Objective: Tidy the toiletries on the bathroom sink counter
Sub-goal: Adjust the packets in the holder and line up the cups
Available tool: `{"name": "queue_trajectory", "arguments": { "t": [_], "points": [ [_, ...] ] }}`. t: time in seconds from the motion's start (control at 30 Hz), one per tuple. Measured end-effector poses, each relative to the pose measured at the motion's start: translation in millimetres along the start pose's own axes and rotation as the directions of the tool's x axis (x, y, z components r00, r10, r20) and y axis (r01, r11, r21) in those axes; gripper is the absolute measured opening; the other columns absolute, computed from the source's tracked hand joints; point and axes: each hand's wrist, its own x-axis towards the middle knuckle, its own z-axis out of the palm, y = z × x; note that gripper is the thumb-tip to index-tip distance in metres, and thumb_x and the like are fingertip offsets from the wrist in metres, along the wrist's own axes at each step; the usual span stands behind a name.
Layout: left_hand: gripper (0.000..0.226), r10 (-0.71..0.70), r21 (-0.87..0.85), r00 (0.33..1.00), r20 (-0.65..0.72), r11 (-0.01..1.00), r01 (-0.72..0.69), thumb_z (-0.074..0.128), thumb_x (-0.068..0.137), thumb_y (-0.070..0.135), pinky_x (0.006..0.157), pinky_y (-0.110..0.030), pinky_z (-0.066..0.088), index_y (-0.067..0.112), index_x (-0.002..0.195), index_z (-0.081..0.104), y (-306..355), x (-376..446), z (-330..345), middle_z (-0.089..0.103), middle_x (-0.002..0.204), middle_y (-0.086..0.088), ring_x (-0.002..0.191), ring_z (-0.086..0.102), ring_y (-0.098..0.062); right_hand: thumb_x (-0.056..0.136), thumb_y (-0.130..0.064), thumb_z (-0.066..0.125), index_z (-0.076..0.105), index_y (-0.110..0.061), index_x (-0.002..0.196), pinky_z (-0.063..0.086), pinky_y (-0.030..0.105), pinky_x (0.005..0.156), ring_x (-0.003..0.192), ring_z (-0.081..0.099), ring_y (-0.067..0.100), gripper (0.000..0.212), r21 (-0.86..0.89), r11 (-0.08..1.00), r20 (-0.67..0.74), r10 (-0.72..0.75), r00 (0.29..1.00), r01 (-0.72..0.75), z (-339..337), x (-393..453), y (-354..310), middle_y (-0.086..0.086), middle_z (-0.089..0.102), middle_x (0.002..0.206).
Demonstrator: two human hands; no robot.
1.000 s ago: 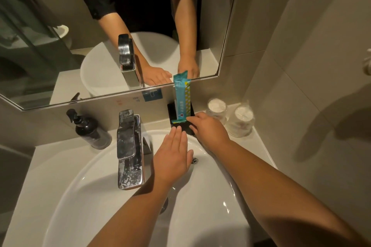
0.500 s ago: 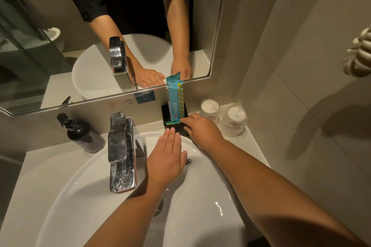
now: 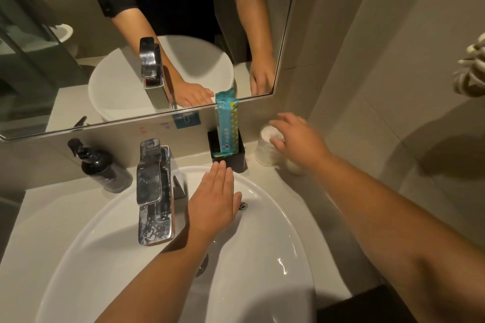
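A teal sachet (image 3: pixel 227 123) stands upright in a small black holder (image 3: pixel 236 158) at the back of the counter, leaning on the wall under the mirror. Right of it stand two wrapped glass cups; the left cup (image 3: pixel 265 149) is partly covered by my right hand (image 3: pixel 298 143), which hovers over it with fingers spread and blurred. The second cup (image 3: pixel 295 169) peeks out under my wrist. My left hand (image 3: pixel 214 203) lies flat, fingers together, on the back rim of the white basin (image 3: pixel 288 231), just short of the holder.
A chrome tap (image 3: pixel 154 191) stands left of my left hand. A dark pump bottle (image 3: pixel 102 168) sits at the back left of the counter. The mirror (image 3: pixel 78 47) spans the wall behind. A tiled side wall closes the right, with a towel (image 3: pixel 472 71) hanging at the edge.
My right hand has left the black holder and moved right, over the wrapped cups. The left hand stays on the basin rim. The sachet stands in the holder unheld.
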Motion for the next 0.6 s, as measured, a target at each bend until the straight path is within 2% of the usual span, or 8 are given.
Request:
{"name": "queue_trajectory", "arguments": {
  "t": [0.1,0.2,0.3,0.37,0.47,0.6],
  "points": [
    [0.062,-0.003,0.03,1.0,0.005,1.0,0.003,0.03,0.094,0.043,0.109,-0.044,0.028,-0.001,0.134,0.048,-1,0,1,0.047,0.14,-0.021,0.133,0.041,-0.033,0.087,-0.037,0.061,0.04,-0.027,0.14,0.04,0.042,0.101,0.126,0.042,0.036,0.059,-0.154,0.988,0.2,0.005,0.98,0.027,-5,15,9,0.01,0.037,0.145],
    [0.064,0.003,0.037,1.0,0.015,0.999,-0.003,0.028,0.094,0.044,0.109,-0.044,0.026,-0.001,0.134,0.048,-1,1,3,0.046,0.141,-0.021,0.133,0.04,-0.034,0.087,-0.032,0.061,0.042,-0.028,0.138,0.044,0.04,0.092,0.117,0.049,0.036,0.055,-0.186,0.98,0.294,-0.015,0.956,0.073,1,23,6,0.011,0.045,0.135],
    [0.065,-0.003,0.055,1.0,0.013,0.998,0.002,0.028,0.094,0.046,0.109,-0.043,0.026,-0.001,0.134,0.048,-2,1,3,0.047,0.141,-0.02,0.134,0.04,-0.033,0.088,-0.025,0.058,0.056,-0.024,0.119,0.046,0.037,0.074,0.097,0.059,0.036,0.031,-0.189,0.977,0.314,-0.037,0.949,0.101,6,25,5,0.01,0.052,0.111],
    [0.065,0.002,0.056,1.0,0.02,0.998,-0.003,0.029,0.095,0.046,0.11,-0.043,0.024,-0.001,0.136,0.046,-2,0,2,0.044,0.143,-0.021,0.135,0.038,-0.033,0.088,-0.024,0.056,0.058,-0.022,0.107,0.042,0.034,0.067,0.089,0.06,0.035,0.019,-0.166,0.982,0.318,-0.037,0.947,0.094,7,25,4,0.01,0.05,0.104],
    [0.065,0.004,0.062,0.999,0.033,0.998,-0.006,0.032,0.096,0.047,0.112,-0.044,0.022,-0.001,0.139,0.041,-2,1,2,0.039,0.146,-0.021,0.138,0.033,-0.034,0.088,-0.027,0.058,0.059,-0.022,0.11,0.042,0.033,0.067,0.088,0.06,0.035,0.023,-0.137,0.986,0.306,-0.048,0.951,0.093,10,27,2,0.01,0.049,0.106],
    [0.067,0.005,0.05,0.999,0.049,0.999,-0.008,0.026,0.095,0.046,0.11,-0.047,0.03,-0.003,0.135,0.045,-1,1,1,0.043,0.142,-0.023,0.135,0.038,-0.036,0.088,-0.028,0.059,0.06,-0.02,0.112,0.048,0.036,0.071,0.089,0.061,0.036,0.026,-0.102,0.989,0.291,-0.073,0.954,0.107,16,30,-8,0.011,0.049,0.107]
  ]
}}
